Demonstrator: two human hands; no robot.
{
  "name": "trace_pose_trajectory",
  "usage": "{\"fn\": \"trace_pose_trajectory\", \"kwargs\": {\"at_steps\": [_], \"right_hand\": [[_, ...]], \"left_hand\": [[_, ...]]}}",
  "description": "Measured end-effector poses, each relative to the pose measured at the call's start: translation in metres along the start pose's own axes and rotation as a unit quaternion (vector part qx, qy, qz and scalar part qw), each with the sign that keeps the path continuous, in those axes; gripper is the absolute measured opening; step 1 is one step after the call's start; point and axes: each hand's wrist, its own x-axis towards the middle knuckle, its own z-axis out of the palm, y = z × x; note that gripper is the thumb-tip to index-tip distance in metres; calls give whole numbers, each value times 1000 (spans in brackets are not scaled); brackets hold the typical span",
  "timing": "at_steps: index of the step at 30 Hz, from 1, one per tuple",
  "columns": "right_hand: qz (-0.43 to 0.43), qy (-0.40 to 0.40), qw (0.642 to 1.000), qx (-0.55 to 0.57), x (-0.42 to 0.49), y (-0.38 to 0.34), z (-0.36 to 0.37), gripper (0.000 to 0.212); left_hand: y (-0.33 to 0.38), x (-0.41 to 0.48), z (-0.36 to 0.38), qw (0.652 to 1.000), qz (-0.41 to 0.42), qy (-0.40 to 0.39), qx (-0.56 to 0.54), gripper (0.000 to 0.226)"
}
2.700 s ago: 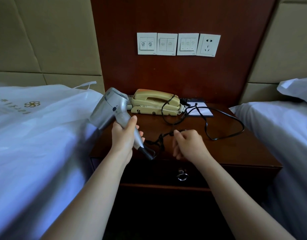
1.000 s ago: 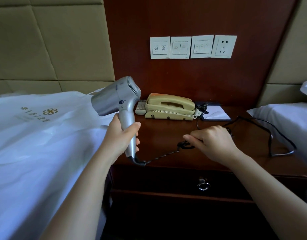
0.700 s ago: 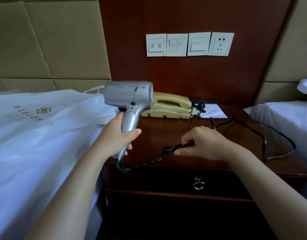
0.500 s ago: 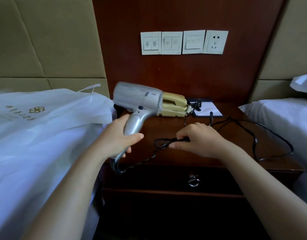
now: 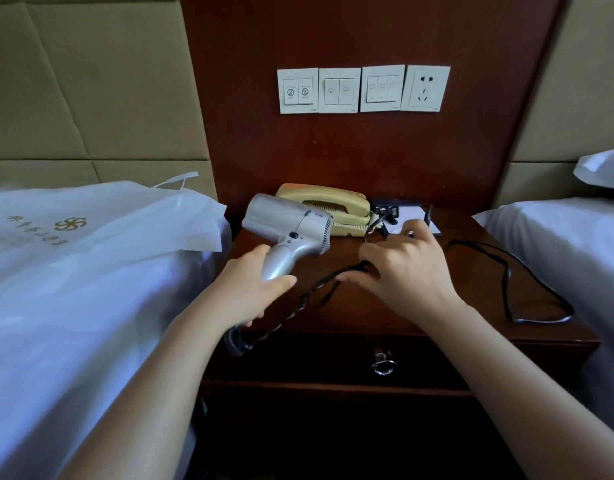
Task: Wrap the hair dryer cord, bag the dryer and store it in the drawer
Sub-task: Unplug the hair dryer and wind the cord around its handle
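I see my left hand (image 5: 250, 289) wrapped firmly round the handle of the silver hair dryer (image 5: 288, 226), held tilted over the left side of the nightstand (image 5: 482, 271). My right hand (image 5: 406, 275) pinches the black cord (image 5: 307, 301), which loops away rightward across the tabletop. A white bag (image 5: 108, 220) lies on the left bed. The drawer (image 5: 316, 362) is closed.

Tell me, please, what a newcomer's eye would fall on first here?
First comes the silver hair dryer, gripped by its handle in the left hand above the dark nightstand. Next is its black cord, pinched by the right hand and looping across the top toward the right.
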Motion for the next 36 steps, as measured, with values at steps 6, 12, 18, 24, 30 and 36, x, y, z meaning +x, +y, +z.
{"fn": "trace_pose_trajectory", "kwargs": {"at_steps": [6,12,18,24,30,36], "right_hand": [[16,-7,1000,-2,-2,-7,10,50],[34,56,997,-42,-1,-13,7,51],[49,120,989,-74,4,-10,1,64],[44,130,988,-71,7,-2,-5,67],[18,93,994,-51,9,0,-8,62],[64,-16,994,85,8,12,-9,29]], "left_hand": [[4,-3,-1,998,40,6,-48,25],[-1,-3,3,999,14,-33,-39,24],[6,-7,5,991,1,-102,-89,16],[21,-16,8,974,-19,-159,-157,33],[15,-16,12,974,-7,-200,-106,15],[16,-16,17,972,-5,-225,-64,18]]}}
